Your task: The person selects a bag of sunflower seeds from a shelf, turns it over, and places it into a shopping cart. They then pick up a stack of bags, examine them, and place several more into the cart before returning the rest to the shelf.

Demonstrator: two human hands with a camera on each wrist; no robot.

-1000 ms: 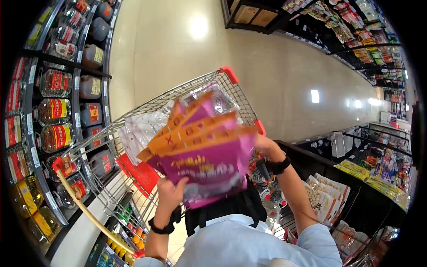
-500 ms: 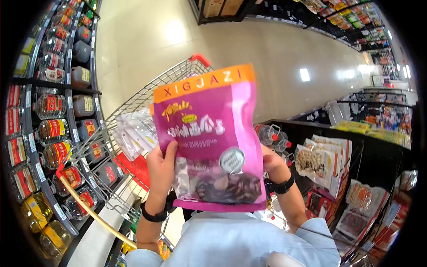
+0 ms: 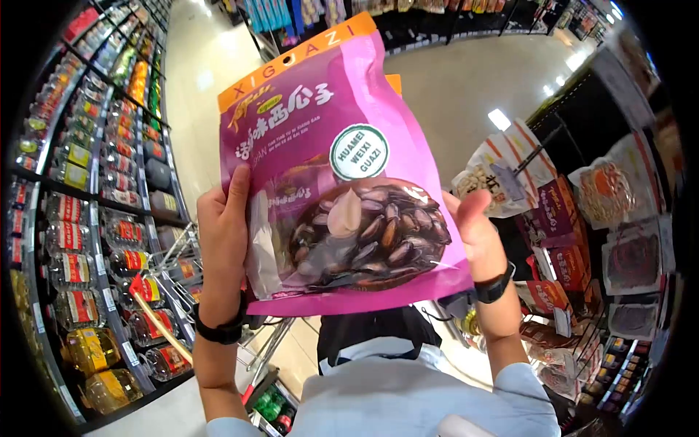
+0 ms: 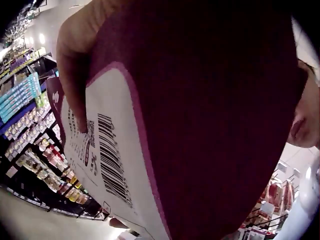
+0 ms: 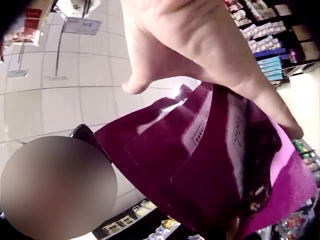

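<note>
The left hand (image 3: 222,233) grips the purple bag (image 3: 342,182) by its left edge. Its thumb (image 3: 239,191) lies flat on the printed front, and its fingers (image 4: 75,65) curl round onto the white back panel, just above the barcode (image 4: 112,160).

The right hand (image 3: 477,233) holds the bag's right edge, with the thumb standing up against the front. The wrist view shows its fingers (image 5: 260,100) stretched along the back of the other bags (image 5: 200,150). These are the same purple and are fanned close behind the front one.

Each wrist wears a black band, the left band (image 3: 218,331) below the bag's lower left corner and the right band (image 3: 494,288) below its lower right corner.

The bag is held upright and high, close to the head camera. It has an orange strip along its top and a picture of dark seeds across its lower half.

Directly below the bag is a light blue shirt (image 3: 408,393). Left of the bag stand shelves of bottles (image 3: 95,218), and the red-handled shopping cart (image 3: 175,255) is below its left corner. Right of the bag hangs a rack of snack packets (image 3: 582,218). Pale floor (image 3: 466,80) shows past its upper right edge.
</note>
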